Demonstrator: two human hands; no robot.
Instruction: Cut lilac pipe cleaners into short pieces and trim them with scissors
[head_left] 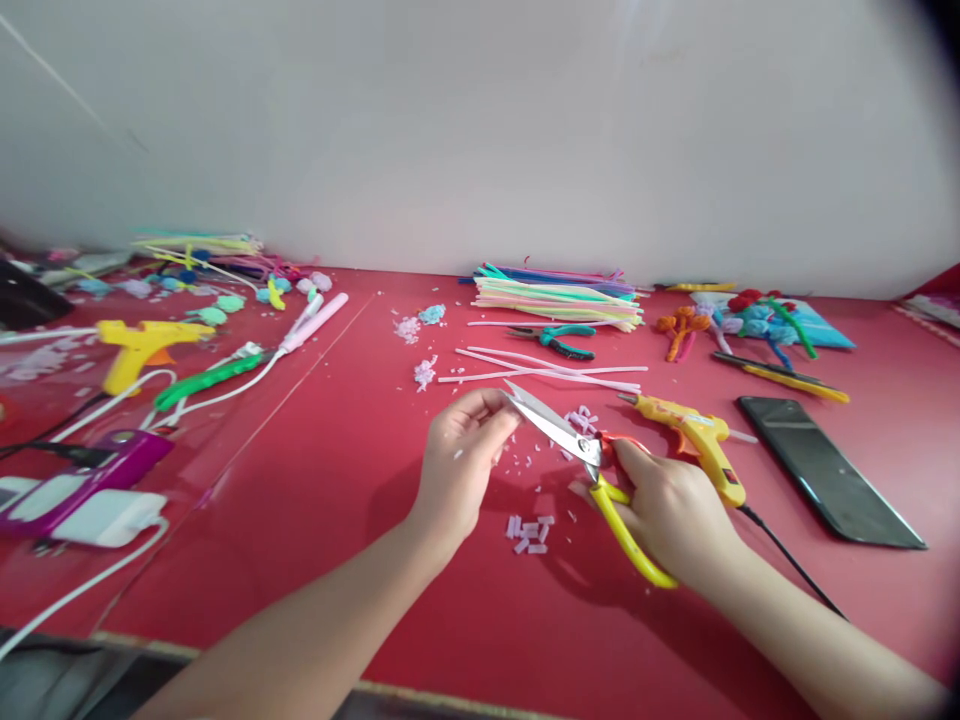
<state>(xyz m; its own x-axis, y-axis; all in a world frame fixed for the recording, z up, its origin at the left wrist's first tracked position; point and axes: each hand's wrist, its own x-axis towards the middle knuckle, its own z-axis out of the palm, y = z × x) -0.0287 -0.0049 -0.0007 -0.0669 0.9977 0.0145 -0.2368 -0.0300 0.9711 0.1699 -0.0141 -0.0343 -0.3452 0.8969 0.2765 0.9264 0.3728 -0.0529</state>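
My right hand (667, 510) is wrapped around the handles of a pair of scissors (559, 430) with yellow and red grips. The blades point up and left, their tips reaching the fingers of my left hand (461, 450). Thumb and forefinger of that hand are pinched together, and whatever lies between them is too small or hidden to name. Below the blades is a small heap of cut pale-lilac pieces (530, 535). More cut bits (581, 420) lie behind the scissors. Several pale-pink pipe cleaners (555, 368) cross each other just beyond my hands.
A yellow glue gun (701, 440) and a phone (829, 470) lie at the right. Pliers (562, 340) rest before a bundle of pipe cleaners (559, 300). At the left are another glue gun (142, 350), a purple power strip (97, 485) and loose white cables.
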